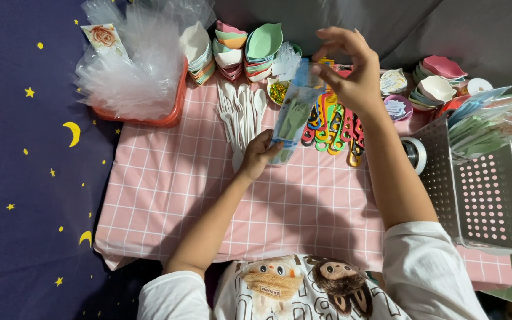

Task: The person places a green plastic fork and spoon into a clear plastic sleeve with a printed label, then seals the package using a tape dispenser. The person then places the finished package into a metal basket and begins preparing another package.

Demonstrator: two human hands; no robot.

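Pink checked cloth point(179, 195): two hands, left point(258, 155), right point(346, 70), one clear packet point(294, 112).

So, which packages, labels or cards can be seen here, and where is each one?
Clear packet: held by left hand and right hand; long, blue-edged, green cutlery inside.
Clear bags: red tub, back left; crumpled heap.
Rose card: on the bags; small, white.
Flat packets: white basket, right; stacked, pale green-blue.

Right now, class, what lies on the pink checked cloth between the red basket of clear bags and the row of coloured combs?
In the head view, white plastic spoons lie between red basket and combs.
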